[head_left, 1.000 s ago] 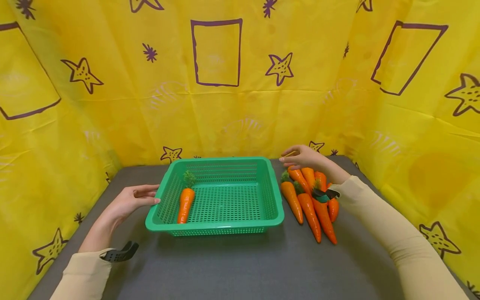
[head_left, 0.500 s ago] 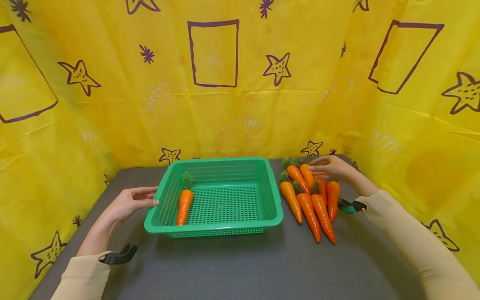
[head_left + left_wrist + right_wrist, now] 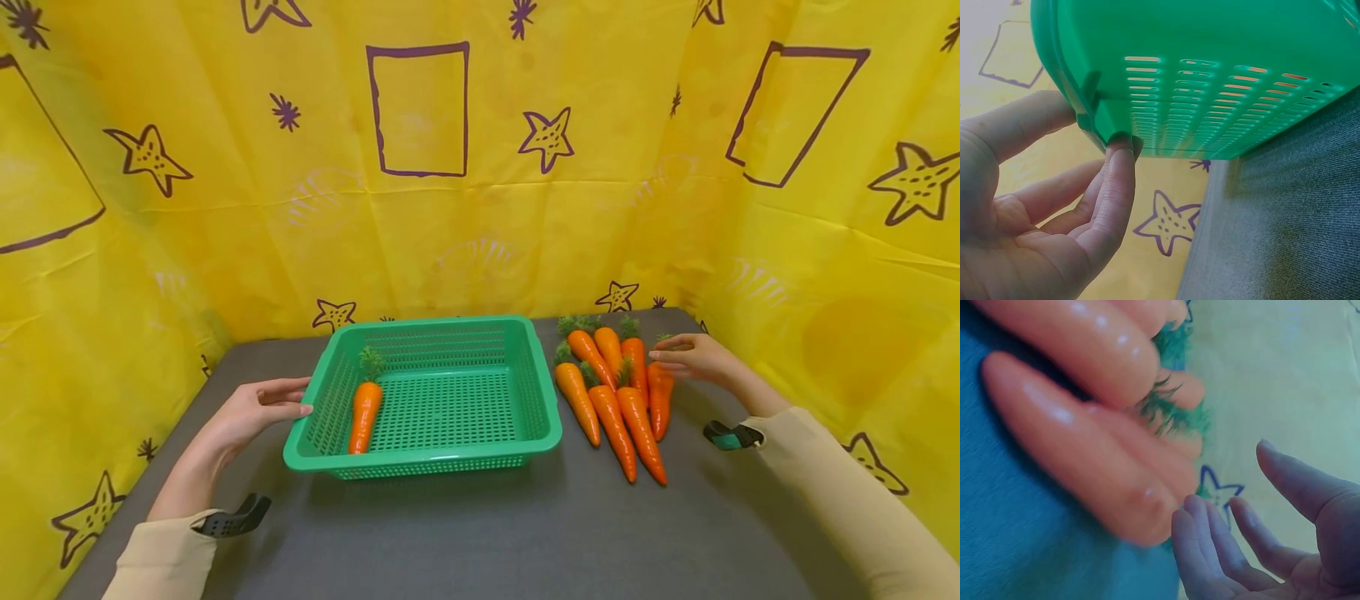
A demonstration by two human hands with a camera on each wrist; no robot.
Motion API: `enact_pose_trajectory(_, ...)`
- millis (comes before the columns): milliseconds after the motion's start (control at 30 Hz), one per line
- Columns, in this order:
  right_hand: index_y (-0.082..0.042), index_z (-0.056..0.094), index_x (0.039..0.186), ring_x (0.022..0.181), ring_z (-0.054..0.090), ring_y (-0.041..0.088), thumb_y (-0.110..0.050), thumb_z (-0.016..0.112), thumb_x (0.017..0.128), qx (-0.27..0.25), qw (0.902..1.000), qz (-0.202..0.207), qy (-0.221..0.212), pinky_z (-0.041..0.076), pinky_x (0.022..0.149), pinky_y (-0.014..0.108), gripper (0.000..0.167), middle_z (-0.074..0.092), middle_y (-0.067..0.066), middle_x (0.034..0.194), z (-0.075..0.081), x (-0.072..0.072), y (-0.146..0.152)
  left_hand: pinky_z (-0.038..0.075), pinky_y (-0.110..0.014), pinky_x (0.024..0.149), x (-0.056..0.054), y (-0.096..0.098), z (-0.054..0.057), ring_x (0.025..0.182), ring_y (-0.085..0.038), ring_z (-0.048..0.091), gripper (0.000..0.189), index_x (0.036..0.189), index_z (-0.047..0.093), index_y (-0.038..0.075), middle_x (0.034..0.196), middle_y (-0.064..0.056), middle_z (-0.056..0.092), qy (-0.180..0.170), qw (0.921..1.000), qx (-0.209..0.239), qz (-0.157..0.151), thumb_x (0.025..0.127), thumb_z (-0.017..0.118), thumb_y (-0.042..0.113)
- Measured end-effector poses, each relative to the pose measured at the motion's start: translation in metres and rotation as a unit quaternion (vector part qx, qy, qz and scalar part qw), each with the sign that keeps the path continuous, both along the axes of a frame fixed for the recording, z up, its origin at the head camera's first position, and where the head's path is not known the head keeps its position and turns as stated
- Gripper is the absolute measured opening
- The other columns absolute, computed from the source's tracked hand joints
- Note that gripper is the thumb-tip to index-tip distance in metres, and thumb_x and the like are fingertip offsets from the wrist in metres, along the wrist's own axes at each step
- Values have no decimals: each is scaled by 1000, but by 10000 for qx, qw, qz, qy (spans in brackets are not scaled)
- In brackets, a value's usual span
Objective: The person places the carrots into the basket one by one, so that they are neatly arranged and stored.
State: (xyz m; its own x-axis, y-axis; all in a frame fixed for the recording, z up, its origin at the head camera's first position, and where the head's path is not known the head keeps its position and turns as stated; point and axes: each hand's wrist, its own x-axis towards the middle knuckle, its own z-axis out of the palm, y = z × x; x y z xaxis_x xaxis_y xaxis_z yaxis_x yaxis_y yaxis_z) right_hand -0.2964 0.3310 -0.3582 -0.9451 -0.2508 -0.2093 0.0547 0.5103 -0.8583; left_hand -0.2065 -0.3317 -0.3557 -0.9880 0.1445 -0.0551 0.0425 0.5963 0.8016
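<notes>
A green plastic basket (image 3: 423, 454) with slotted walls stands on the dark table. One orange carrot (image 3: 365, 417) with a leafy green top lies along its left side. My left hand (image 3: 251, 417) pinches the basket's left rim; the left wrist view shows thumb and fingertips at the rim (image 3: 1088, 122). To the right of the basket lies a pile of several carrots (image 3: 615, 425), leafy ends toward the back. My right hand (image 3: 697, 358) is at the leafy end of the rightmost carrot (image 3: 660, 404). In the right wrist view its thumb and fingers stand apart beside that carrot (image 3: 1085, 450), holding nothing.
Yellow cloth (image 3: 420, 242) with drawn stars and frames encloses the back and both sides of the table. Dark grey table surface (image 3: 480, 533) stretches in front of the basket. A black band (image 3: 236, 515) sits at the left wrist, another band (image 3: 733, 435) at the right.
My right hand has moved right and toward me, from above the back of the carrot pile to the rightmost carrot. The left hand stays at the basket rim. The head view has shifted slightly.
</notes>
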Motion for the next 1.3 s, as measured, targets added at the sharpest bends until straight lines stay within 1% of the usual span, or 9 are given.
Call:
enact_pose_trajectory(100,17,29,139,107,64,20,-28,56,96,-85,9999,-83,-61,49,95,40,68,42,35,137,-7,3,10,43,-53,99,0,0,0,107,-4,55,66,140,46,6,134,-18,55,-24,10000,7,40,86,69,37)
enact_pose_trajectory(333,21,28,137,108,63,22,-22,55,97,-195,9994,-199,-208,48,97,42,64,54,27,128,-29,7,30,42,-54,99,-1,0,0,118,-26,52,67,141,45,5,135,-19,53,-48,10000,50,62,86,68,37)
enact_pose_trajectory(467,22,26,137,99,65,12,-22,55,97,-384,9978,-313,-429,51,93,38,66,61,12,117,-40,7,34,40,-55,100,0,0,0,116,-20,53,67,141,45,5,136,-19,53,-60,9999,114,64,87,69,36)
enact_pose_trajectory(533,22,23,137,98,65,10,-24,55,97,-406,9970,-340,-560,51,92,37,69,60,16,118,-46,7,34,40,-55,100,0,0,0,115,-17,54,66,141,45,5,136,-19,53,-60,9999,116,53,87,68,35)
enact_pose_trajectory(700,23,19,138,109,62,20,-31,52,98,-117,9967,-340,-723,50,94,39,75,41,36,136,-54,9,28,42,-54,100,-1,1,0,116,-20,53,66,140,45,4,135,-19,54,-49,9999,102,27,87,69,34)
enact_pose_trajectory(833,24,18,138,122,52,35,-39,52,96,295,9959,-351,-780,50,95,39,83,30,38,143,-53,10,21,41,-56,100,-1,2,0,123,-34,48,66,140,45,4,135,-20,53,-55,9999,135,42,87,69,34)
enact_pose_trajectory(1000,23,17,139,130,39,44,-47,53,93,734,9918,-479,-927,50,95,41,91,22,39,145,-50,8,13,42,-54,100,0,2,0,123,-34,48,66,140,45,4,135,-20,54,-53,9999,87,57,87,69,35)
enact_pose_trajectory(1133,22,20,139,120,53,38,-47,56,92,788,9896,-639,-1017,52,90,40,91,32,37,142,-47,6,10,42,-53,100,0,1,-1,120,-29,50,66,141,45,5,134,-19,54,-47,9999,85,57,87,69,34)
enact_pose_trajectory(1300,22,19,138,94,66,18,-41,60,91,433,9884,-820,-1202,55,85,38,89,47,35,132,-45,4,8,43,-52,100,0,0,-1,115,-17,54,65,141,45,6,135,-18,54,-68,9999,97,67,87,68,34)
